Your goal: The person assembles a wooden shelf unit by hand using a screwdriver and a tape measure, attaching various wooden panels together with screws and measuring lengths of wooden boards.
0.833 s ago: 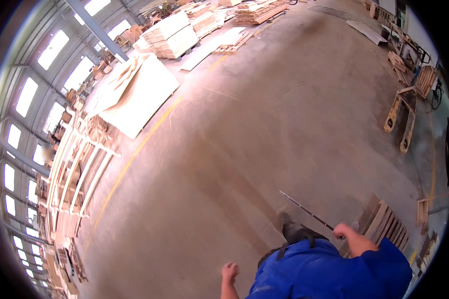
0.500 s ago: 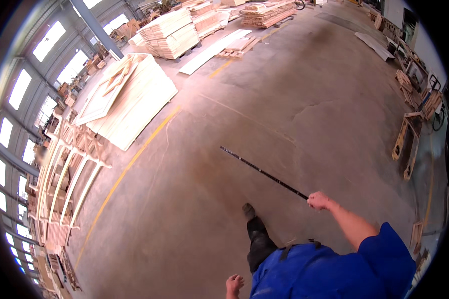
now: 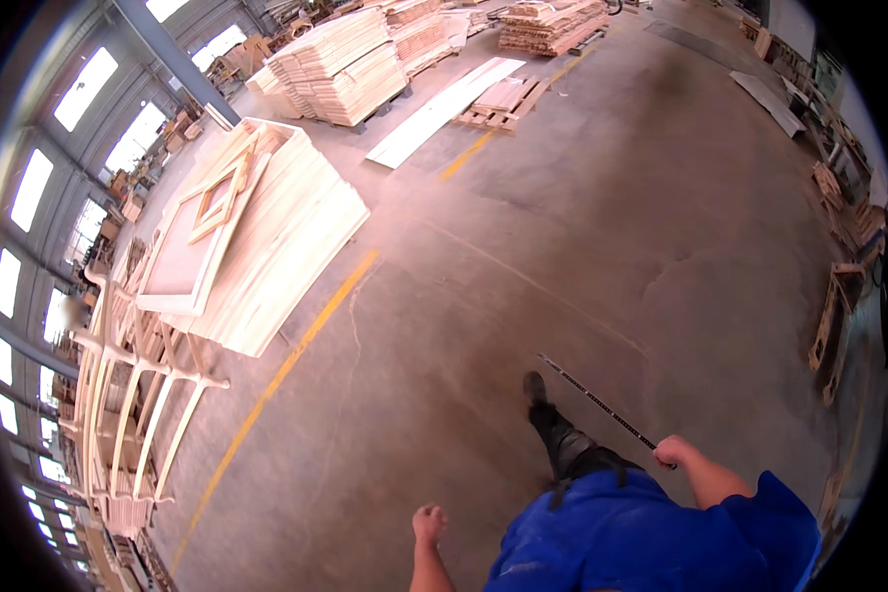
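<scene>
- Closed around one end of a thin dark stick (image 3: 602, 406), the right hand (image 3: 673, 450) grips it, a short butt showing below the fist.
- The stick slants forward and to the left from that hand, its far tip near the dark shoe (image 3: 534, 388) in this view; whether the tip touches the floor (image 3: 444, 326) I cannot tell.
- Pale marks run along the stick like a scale, too small to read.
- The left hand (image 3: 428, 524) hangs well apart from the stick, fingers curled; I cannot tell whether it is fully closed or holds anything.
- A blue shirt (image 3: 651, 538) and dark trousers (image 3: 572, 449) show below, the shirt's back or front bearing faint pale smudges.
- To the left, beyond a plain yellow floor line (image 3: 268, 395), lie stacked boards (image 3: 306, 247) with a small wooden frame (image 3: 217, 202) on top.
- Farther off stand a tall board pile (image 3: 350, 74) and a pallet (image 3: 503, 116).
- Any lettering that far away is too small to tell.
</scene>
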Demonstrator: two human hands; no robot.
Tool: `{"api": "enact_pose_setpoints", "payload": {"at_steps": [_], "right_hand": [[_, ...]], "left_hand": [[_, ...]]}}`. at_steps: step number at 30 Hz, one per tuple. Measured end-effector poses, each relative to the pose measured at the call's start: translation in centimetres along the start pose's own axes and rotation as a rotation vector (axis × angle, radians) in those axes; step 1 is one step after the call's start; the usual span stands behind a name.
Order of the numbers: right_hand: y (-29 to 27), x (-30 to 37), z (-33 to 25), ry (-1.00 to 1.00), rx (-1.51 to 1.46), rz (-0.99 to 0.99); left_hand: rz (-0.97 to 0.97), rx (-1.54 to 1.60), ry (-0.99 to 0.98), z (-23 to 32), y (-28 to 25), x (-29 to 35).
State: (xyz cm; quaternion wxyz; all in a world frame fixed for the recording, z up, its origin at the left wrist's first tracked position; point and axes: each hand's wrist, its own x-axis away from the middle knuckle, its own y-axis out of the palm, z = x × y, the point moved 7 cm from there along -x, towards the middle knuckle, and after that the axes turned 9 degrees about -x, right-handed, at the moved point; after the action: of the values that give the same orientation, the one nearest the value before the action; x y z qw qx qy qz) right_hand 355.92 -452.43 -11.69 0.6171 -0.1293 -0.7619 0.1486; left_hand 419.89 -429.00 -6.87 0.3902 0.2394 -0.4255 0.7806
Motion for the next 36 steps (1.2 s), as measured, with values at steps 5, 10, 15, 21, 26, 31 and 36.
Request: {"api": "enact_pose_setpoints", "payload": {"at_steps": [5,10,15,21,26,31,36], "right_hand": [[-12.7,-10.2,-6.6,-0.032,0.237,-0.007],[-36.6,-18.1,-23.4,-0.306,0.384,0.122],[-60.7,-18.8,-40.7,-0.172,-0.789,0.293],[-73.7,-29.3,-49.7,-0.07,-0.691,0.304],[-79.3,-37.3,-52.4,-0.018,-0.36,0.179],[-86.7,-44.0,-53.5,0.112,-0.624,0.186],[-95.7,-58.3,-55.1,0.038,-0.195,0.105]], "left_hand": [[-0.092,0.14,-0.013,16.6,1.5,-11.8],[-0.221,0.003,-0.005,31.7,2.3,-17.0],[-0.165,0.025,-0.104,40.4,0.1,-28.4],[-0.301,-0.046,-0.198,48.1,-5.3,-46.8],[-0.298,-0.333,0.093,60.4,-8.7,-62.4],[-0.162,-0.238,0.245,85.3,-10.1,-74.2],[-0.114,-0.156,0.226,102.9,-5.6,-84.4]]}}
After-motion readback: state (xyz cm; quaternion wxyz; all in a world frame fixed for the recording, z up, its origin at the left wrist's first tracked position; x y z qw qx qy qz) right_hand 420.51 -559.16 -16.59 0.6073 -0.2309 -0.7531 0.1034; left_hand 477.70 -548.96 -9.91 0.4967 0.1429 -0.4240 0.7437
